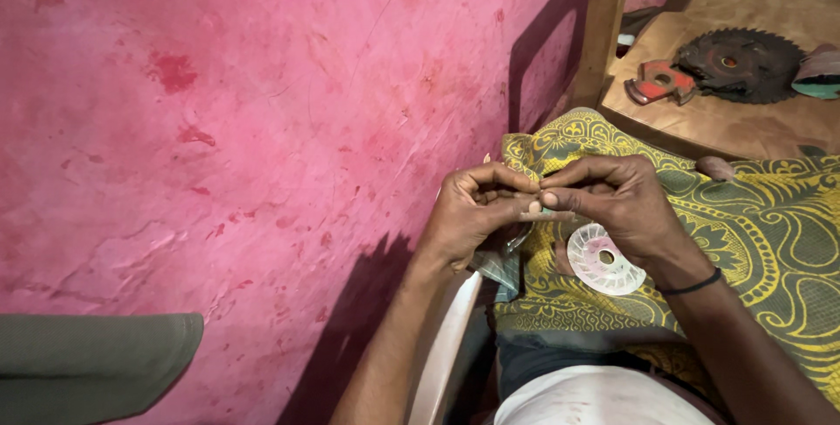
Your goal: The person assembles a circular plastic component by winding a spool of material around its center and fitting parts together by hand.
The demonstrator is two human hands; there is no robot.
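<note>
Pinching together, the fingers [525, 182] of both hands are meeting in the middle, tip to tip. They are squeezing something very small between them, too tiny to tell what it is. The left hand [477, 210] is curling in from the pink wall side, and the right hand [617, 202] is curling in from the other side. A thin black band [691, 285] is sitting around the right wrist.

Just under the right hand, a white plastic wheel [604, 260] with thin ribs and a pink middle is lying flat. It is resting on a yellow and green patterned cloth [770, 232] that is covering the person's lap. Some clear crinkly wrap [499, 259] is poking out below the left hand, at the edge of the cloth.

Farther away, at the top right, a wooden tabletop [744, 127] is carrying a dark round saw blade [739, 64] with teeth. A red metal piece [661, 82] is lying just beside the blade. A big pink wall [262, 127] is filling the left side. A grey-green cloth shape [87, 364] is showing in the bottom left corner.
</note>
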